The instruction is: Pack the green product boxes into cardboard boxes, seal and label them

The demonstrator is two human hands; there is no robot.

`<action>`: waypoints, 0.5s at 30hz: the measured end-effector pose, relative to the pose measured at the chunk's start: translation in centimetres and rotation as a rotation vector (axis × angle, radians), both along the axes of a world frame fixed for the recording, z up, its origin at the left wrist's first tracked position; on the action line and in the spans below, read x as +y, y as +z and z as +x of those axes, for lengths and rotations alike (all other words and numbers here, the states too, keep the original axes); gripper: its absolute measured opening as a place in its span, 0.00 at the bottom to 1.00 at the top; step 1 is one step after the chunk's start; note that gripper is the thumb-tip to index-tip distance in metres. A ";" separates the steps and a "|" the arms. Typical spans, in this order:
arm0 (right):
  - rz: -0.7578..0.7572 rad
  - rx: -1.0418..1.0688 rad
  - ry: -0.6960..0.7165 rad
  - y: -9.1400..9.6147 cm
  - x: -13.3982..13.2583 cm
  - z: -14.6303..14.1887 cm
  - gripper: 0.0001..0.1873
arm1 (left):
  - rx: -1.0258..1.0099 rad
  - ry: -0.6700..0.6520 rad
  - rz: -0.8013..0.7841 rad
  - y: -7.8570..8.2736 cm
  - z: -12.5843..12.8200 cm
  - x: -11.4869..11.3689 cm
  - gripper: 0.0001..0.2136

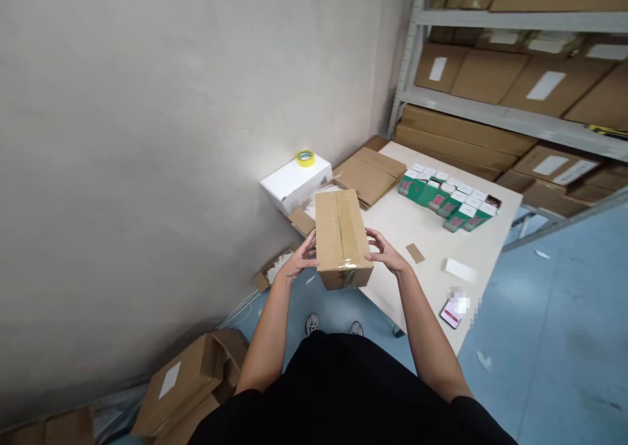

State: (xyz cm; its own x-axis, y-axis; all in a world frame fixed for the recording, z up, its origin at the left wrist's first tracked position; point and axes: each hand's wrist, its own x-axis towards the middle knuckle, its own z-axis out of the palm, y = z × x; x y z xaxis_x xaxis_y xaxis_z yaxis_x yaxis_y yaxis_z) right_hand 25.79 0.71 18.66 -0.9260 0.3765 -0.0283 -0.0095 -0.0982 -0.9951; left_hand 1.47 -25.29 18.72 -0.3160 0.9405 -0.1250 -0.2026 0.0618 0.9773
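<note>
A taped cardboard box is held up in front of me, over the near left edge of the table. Its top flaps meet at a seam covered with clear tape, which runs down over the near end. My left hand grips its left side, thumb near the top edge. On the opposite side my right hand holds it with curved fingers. The underside of the box is hidden. Behind it lie flattened cardboard sheets, and a yellow tape roll rests on a white box.
Several green-and-white small boxes stand on the white table. A phone, a white slip and a cardboard piece lie nearer. Shelves hold cartons at right; open cartons sit at lower left, beside the wall.
</note>
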 end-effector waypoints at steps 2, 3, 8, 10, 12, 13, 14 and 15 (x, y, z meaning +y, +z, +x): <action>0.006 -0.001 0.080 0.2 -1.5 -2.2 0.51 | 0.004 0.077 0.002 0.3 -0.1 -3.2 0.63; 0.009 -0.004 0.119 0.4 -2.3 -3.4 0.51 | 0.007 0.117 0.002 0.4 -0.1 -4.9 0.64; 0.026 -0.002 0.331 2.0 -7.5 -9.0 0.49 | 0.004 0.313 0.045 0.5 0.7 -13.8 0.63; 0.049 -0.005 0.422 2.7 -10.3 -11.3 0.49 | -0.003 0.390 0.083 0.4 1.2 -17.7 0.63; 0.074 -0.014 0.499 3.4 -13.7 -13.6 0.48 | -0.006 0.480 0.112 0.1 1.9 -22.0 0.62; 0.082 -0.020 0.536 3.6 -15.6 -14.7 0.48 | -0.008 0.530 0.119 -0.1 2.2 -24.2 0.62; 0.088 -0.027 0.575 3.8 -17.7 -15.8 0.48 | -0.011 0.582 0.121 -0.3 2.6 -26.4 0.62; 0.093 -0.037 0.617 3.9 -19.9 -16.8 0.48 | -0.016 0.631 0.119 -0.6 3.0 -28.7 0.62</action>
State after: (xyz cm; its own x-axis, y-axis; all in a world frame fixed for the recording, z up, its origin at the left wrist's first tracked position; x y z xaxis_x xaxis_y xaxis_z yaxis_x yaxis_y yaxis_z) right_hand 8.98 -19.18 22.54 -0.9728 -0.2245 -0.0575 0.0562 0.0123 -0.9983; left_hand 4.49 -53.95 18.09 -0.8121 0.5822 -0.0402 -0.1790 -0.1829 0.9667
